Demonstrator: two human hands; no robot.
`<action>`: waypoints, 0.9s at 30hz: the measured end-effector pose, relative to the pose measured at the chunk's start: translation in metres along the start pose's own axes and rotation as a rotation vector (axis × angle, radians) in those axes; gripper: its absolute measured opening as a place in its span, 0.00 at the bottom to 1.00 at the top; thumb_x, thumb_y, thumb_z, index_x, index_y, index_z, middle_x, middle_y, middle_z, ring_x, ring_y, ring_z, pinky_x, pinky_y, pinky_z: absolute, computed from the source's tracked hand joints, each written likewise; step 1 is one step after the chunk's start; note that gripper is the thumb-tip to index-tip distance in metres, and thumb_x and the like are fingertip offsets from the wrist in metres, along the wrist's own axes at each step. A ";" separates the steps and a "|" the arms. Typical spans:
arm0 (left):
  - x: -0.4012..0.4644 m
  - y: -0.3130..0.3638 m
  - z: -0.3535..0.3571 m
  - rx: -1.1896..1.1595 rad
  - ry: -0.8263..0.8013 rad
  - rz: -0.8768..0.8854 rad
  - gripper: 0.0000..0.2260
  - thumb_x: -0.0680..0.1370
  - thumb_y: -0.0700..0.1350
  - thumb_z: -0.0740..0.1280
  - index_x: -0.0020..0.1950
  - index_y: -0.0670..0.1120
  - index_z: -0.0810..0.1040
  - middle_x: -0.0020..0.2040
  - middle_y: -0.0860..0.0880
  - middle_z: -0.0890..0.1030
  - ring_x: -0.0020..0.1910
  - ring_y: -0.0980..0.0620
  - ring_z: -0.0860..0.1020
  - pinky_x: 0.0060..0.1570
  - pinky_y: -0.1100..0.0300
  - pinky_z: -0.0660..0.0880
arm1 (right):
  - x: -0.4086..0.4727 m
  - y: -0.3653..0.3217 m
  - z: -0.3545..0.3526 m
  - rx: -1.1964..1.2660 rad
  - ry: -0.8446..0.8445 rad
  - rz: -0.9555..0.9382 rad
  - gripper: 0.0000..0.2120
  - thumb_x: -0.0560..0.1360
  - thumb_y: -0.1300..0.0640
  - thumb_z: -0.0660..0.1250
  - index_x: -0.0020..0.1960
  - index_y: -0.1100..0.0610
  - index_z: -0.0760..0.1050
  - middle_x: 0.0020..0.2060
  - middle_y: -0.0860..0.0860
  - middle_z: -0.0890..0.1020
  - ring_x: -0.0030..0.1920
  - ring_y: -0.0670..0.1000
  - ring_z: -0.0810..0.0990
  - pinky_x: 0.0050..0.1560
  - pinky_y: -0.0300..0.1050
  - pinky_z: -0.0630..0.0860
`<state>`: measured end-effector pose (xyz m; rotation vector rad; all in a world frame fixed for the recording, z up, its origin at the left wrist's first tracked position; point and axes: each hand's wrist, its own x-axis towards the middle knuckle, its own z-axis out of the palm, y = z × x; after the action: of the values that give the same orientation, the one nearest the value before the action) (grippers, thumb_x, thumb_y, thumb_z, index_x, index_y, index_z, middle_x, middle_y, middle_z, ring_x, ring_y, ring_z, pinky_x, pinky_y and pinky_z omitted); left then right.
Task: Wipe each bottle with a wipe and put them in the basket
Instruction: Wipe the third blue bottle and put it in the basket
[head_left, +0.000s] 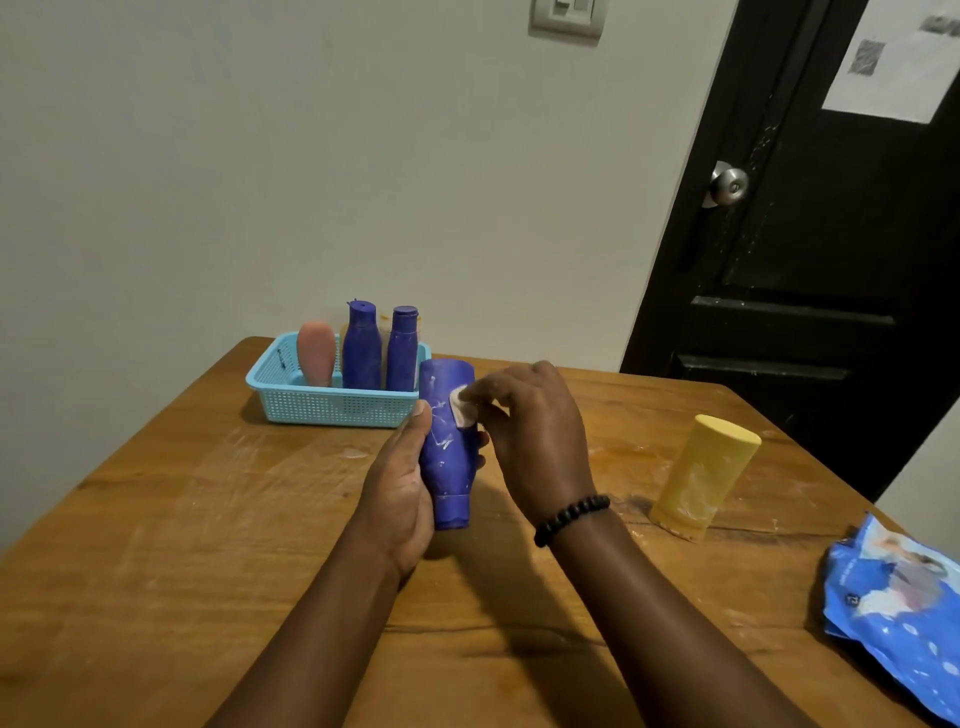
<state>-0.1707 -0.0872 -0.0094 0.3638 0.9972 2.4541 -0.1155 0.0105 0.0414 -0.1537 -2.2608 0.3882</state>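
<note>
Mid-wipe on the dark blue plastic bottle (448, 441), held cap-down above the middle of the scratched wooden table (218, 545). Left hand (400, 488) wrapped around the lower half, thumb up along the 9 o'clock side, fingertips peeking out on the far side. Right hand (535, 431), beaded black bracelet (570, 518) on the wrist, pinching a small white wipe (461, 408) and pressing it against the upper part of the bottle. White smears showing on the blue plastic below the wipe, so probably not clean yet.

Up at 11 o'clock from the hands, a light blue perforated plastic basket (332, 405) already holding three upright: a rounded pink bottle (316, 353) and two blue flip-top bottles (382, 348). Maybe something yellowish behind those, too hidden to call. Over at 3 o'clock, a yellow oval plastic bottle (701, 478) standing cap-down on the table, well apart from the basket, looking like the last one waiting. Crinkly blue wipes packet (893, 603) down at 4 o'clock by the table edge.

Guessing roughly two-thirds done. Next up: working the wipe down over those smears, probably turning the bottle in the left hand to reach the back, then setting it in the free right end of the basket without knocking the blue ones over.
</note>
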 end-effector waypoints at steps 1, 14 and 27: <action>0.000 0.000 0.000 -0.015 0.017 -0.001 0.14 0.84 0.48 0.58 0.64 0.44 0.75 0.54 0.42 0.84 0.51 0.46 0.83 0.60 0.45 0.75 | -0.012 0.001 0.002 0.011 0.001 0.002 0.05 0.72 0.62 0.72 0.46 0.54 0.82 0.42 0.48 0.84 0.45 0.45 0.72 0.41 0.31 0.65; -0.001 0.003 0.001 -0.022 0.035 -0.070 0.18 0.83 0.53 0.57 0.64 0.42 0.75 0.58 0.39 0.83 0.52 0.45 0.83 0.51 0.51 0.81 | -0.073 0.000 0.004 0.072 0.073 -0.101 0.10 0.74 0.53 0.63 0.48 0.56 0.80 0.46 0.49 0.82 0.46 0.46 0.78 0.43 0.35 0.75; -0.008 0.006 0.003 0.064 -0.100 0.002 0.11 0.82 0.49 0.59 0.59 0.50 0.77 0.50 0.46 0.86 0.49 0.48 0.85 0.57 0.45 0.76 | 0.025 0.002 -0.001 0.148 0.158 -0.002 0.05 0.74 0.66 0.69 0.50 0.61 0.80 0.47 0.54 0.81 0.46 0.50 0.79 0.44 0.49 0.81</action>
<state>-0.1641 -0.0934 -0.0039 0.5032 1.0348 2.3844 -0.1309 0.0190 0.0591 -0.1012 -2.0688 0.5217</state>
